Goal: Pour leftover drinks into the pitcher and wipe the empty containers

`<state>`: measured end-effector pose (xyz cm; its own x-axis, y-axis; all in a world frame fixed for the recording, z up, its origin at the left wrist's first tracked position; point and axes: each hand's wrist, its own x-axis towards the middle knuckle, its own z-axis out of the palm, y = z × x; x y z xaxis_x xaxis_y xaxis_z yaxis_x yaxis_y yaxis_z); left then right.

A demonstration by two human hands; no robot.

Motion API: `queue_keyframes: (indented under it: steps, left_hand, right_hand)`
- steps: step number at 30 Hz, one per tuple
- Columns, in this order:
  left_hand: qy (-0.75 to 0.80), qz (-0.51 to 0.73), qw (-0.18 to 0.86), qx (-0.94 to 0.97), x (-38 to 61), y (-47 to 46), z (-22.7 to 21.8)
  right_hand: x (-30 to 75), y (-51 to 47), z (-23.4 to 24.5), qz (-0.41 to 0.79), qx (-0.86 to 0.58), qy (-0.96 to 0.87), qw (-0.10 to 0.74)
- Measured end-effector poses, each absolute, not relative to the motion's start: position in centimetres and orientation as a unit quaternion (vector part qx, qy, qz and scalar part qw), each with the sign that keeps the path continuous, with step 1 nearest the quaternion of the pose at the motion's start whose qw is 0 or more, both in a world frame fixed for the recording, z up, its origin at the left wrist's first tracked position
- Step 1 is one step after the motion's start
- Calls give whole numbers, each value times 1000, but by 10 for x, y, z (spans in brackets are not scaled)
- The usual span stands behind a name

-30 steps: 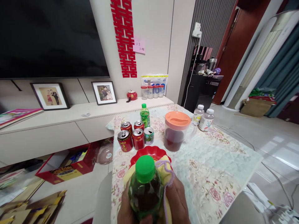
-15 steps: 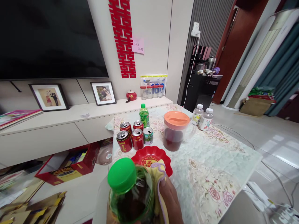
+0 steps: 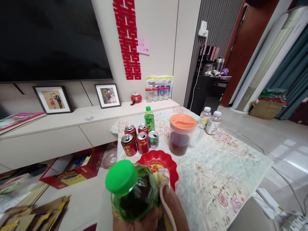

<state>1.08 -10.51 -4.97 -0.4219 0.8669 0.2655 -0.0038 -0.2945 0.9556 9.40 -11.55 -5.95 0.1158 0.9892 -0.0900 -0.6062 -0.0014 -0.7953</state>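
Close under the camera, a green plastic bottle with a green cap and dark drink is tilted with its cap to the left. My left hand is closed round its lower end at the frame's bottom edge. My right hand presses a yellow cloth with a purple hem against the bottle's right side, its fingers closed on the cloth. Just beyond them a red scalloped plate lies on the floral tablecloth.
Behind the plate stand several red cans, a green can, a small green bottle, an orange-lidded pitcher and two white-capped bottles. A low TV cabinet runs along the left; boxes lie on the floor.
The bottle has tipped from upright to leaning left, its cap moving left. The cloth and right hand have stayed on its right side, uncovering more of the red plate.
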Motion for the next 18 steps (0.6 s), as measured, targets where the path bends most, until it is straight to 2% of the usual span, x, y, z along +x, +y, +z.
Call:
queue_keyframes:
  steps: [2,4,8,11,14,16,18]
  left_hand:
    - [498,686,304,434,7,-104,-50]
    - [495,693,293,435,3,-101,-48]
    - [446,692,292,487,4,-94,-30]
    - [465,723,316,402,13,-97,-13]
    - [453,715,391,362,18,-101,-7]
    - [442,697,409,390,17,-102,-10]
    - [441,680,392,435,15,-101,-17]
  right_hand:
    - [91,-121,-57,611,-357,-260,657]
    - [90,-128,-58,561,-398,-300,661]
    - [96,-142,-71,344,-524,-448,638]
    - [100,-142,-78,214,-534,-544,611]
    - [103,-139,-78,109,-531,-599,590]
    - [105,-138,-72,76,-537,-609,579]
    - [107,-140,-62,92,-540,-603,580]
